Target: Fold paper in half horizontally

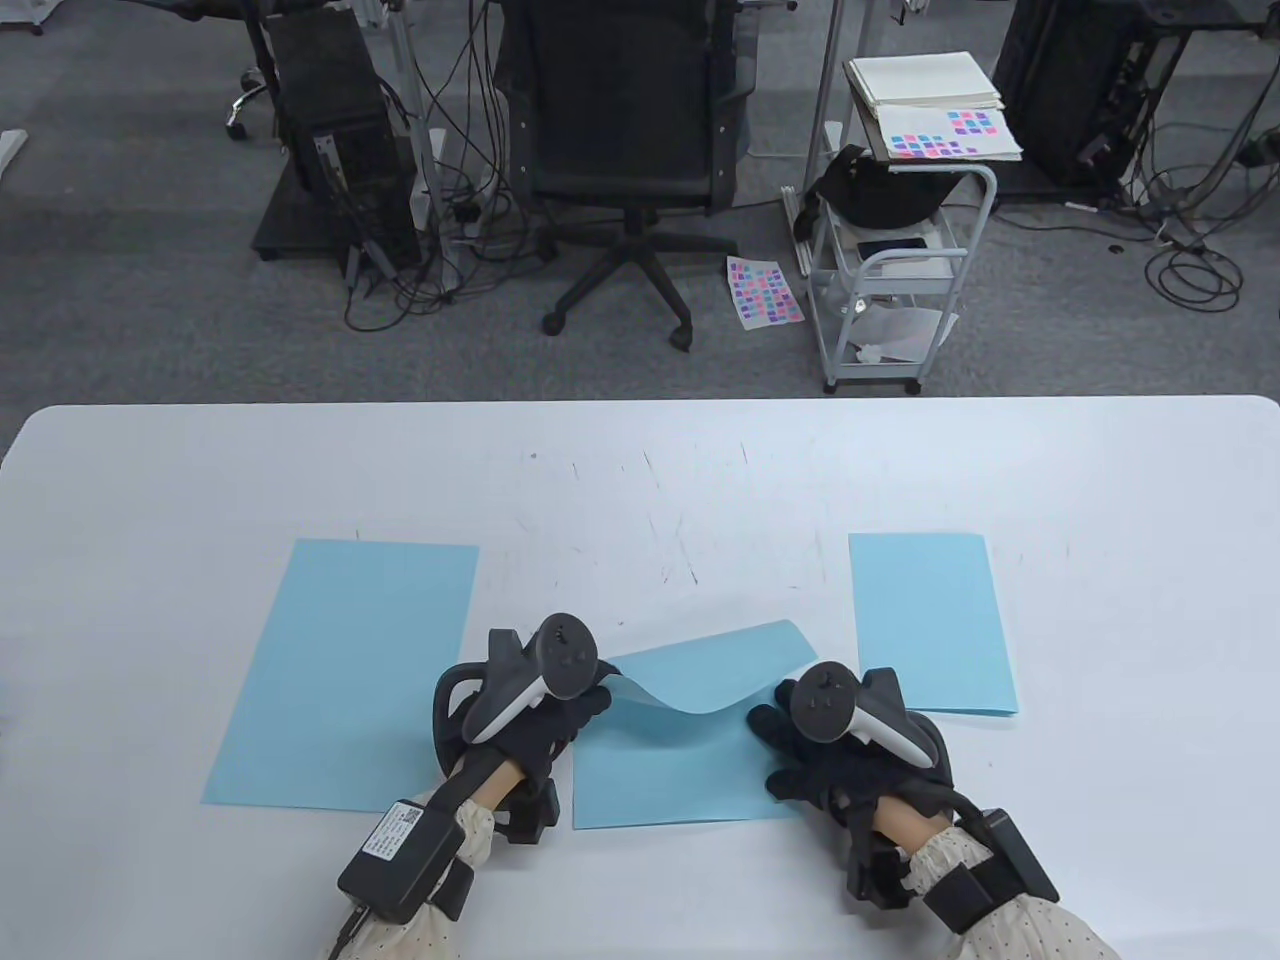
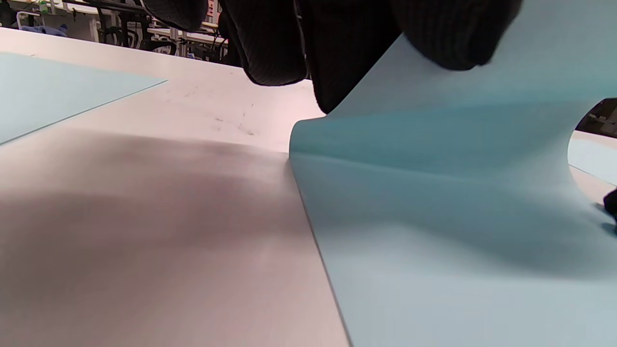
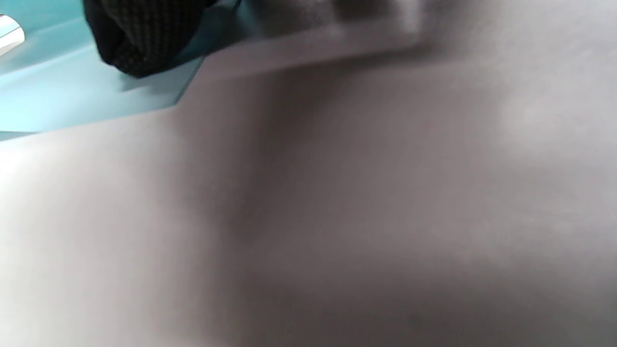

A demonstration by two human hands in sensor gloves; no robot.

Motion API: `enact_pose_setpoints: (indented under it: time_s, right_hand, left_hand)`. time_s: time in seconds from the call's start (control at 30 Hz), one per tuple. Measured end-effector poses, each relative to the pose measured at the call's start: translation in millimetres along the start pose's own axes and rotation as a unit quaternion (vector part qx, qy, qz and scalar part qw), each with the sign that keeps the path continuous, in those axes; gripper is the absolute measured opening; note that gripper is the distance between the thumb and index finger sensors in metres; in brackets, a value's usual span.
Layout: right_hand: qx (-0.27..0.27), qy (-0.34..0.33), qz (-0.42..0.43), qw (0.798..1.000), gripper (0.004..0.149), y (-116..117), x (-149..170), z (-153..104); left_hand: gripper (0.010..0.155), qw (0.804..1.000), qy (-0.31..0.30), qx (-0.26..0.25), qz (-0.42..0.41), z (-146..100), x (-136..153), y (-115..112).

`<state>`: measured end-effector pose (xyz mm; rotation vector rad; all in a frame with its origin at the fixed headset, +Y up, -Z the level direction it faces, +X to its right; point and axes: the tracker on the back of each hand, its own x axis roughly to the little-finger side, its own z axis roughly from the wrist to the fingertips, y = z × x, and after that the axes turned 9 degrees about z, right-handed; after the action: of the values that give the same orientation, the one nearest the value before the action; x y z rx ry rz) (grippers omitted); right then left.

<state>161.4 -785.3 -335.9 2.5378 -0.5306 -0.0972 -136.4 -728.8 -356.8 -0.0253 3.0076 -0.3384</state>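
Note:
A light blue sheet of paper lies on the white table between my hands. Its far part is lifted and curls over toward me. My left hand pinches the lifted far left corner; in the left wrist view the gloved fingers hold the curled sheet above the table. My right hand rests on the sheet's right edge; in the right wrist view a gloved fingertip presses on the blue paper.
A flat blue sheet lies to the left of my left hand. A narrower folded blue sheet lies to the right. Beyond the table's far edge stand an office chair and a white cart.

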Motion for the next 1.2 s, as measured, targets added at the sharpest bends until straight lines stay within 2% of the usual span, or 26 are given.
enact_pose_setpoints:
  time_s: [0.33, 0.77, 0.9, 1.2]
  right_hand:
    - [-0.008, 0.001, 0.003, 1.0, 0.07, 0.1, 0.4, -0.1]
    - [-0.012, 0.001, 0.003, 1.0, 0.07, -0.5, 1.0, 0.4]
    - [-0.012, 0.0, 0.003, 1.0, 0.07, -0.5, 1.1, 0.6]
    - [-0.012, -0.001, 0.004, 1.0, 0.07, -0.3, 1.2, 0.9]
  left_hand:
    - [0.041, 0.999, -0.023, 0.029, 0.006, -15.6, 4.1, -20.9]
    - [0.045, 0.988, -0.058, 0.022, 0.143, -19.6, -12.8, -37.1]
    - [0.048, 0.982, -0.064, 0.037, 0.173, -21.2, -15.5, -39.2]
    - [0.051, 0.984, -0.064, 0.067, 0.153, -25.3, -11.9, -44.1]
